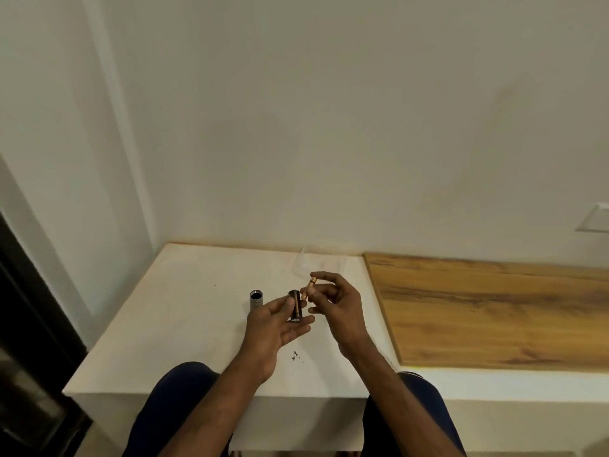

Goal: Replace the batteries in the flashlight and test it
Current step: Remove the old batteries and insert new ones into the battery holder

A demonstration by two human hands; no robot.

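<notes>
Left hand [275, 326] lies palm-up just below the centre of the frame, its thumb pinning a dark battery [295, 307] against the fingers. Right hand [334, 305], just to the right of it, pinches a slimmer copper-toned battery [308, 288] between thumb and fingertips, tilted and nearly touching the dark one. The grey flashlight body [256, 300] stands upright with its open end up on the white table [184, 324], just left of the left hand and touched by neither hand.

Both batteries look small, rigid and light, with smooth casings that I'd expect to roll or slip, so a pinch across the middle of the barrel seems safest. The body looks stiff and easy to tip over; I'd hold it around its side.
</notes>
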